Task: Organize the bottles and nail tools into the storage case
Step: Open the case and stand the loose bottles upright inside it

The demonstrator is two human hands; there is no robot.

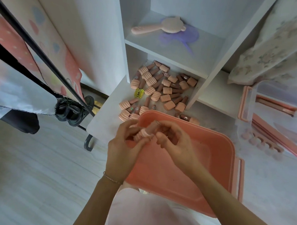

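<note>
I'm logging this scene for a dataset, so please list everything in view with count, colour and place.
bottles: several dozen, pink caps, brown bodies, heaped on lower shelf
yellow item: one, among the heap
pink case: one, under the hands
hairbrush: one, pink, upper shelf
clear box: one, pink latch, right
toe separator: one, pink, right
held bottle: one, pink cap, between both hands
left hand: grips bottle
right hand: pinches bottle
</note>
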